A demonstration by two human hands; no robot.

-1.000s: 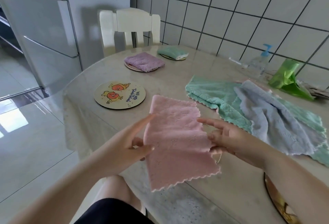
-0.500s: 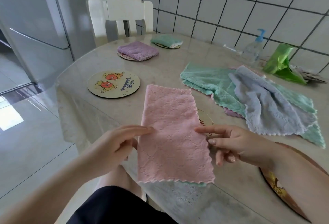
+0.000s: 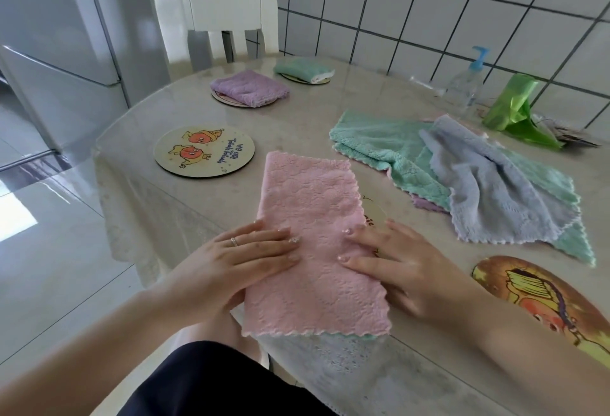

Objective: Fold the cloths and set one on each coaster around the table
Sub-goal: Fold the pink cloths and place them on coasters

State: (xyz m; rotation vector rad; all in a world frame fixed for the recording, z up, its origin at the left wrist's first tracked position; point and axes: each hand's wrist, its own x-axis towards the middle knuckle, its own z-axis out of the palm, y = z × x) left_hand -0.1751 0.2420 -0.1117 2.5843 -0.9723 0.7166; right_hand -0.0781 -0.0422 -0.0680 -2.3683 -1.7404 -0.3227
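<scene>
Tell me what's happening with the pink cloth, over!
Left hand and right hand flat, pressing the pink cloth. Cloth folded, on table edge, over a coaster. Nothing in the way.

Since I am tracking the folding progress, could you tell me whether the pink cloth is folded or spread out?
Folded. The pink cloth lies as a narrow strip, a green edge peeking beneath its near hem, both hands flat on it.

coaster [image 3: 204, 150] | txt "We are Tomato Friends", partly blurred

Bright, soft daylight glares off the floor [image 3: 19, 217] at left; wide-angle edges bend, detail slightly smeared.
</scene>
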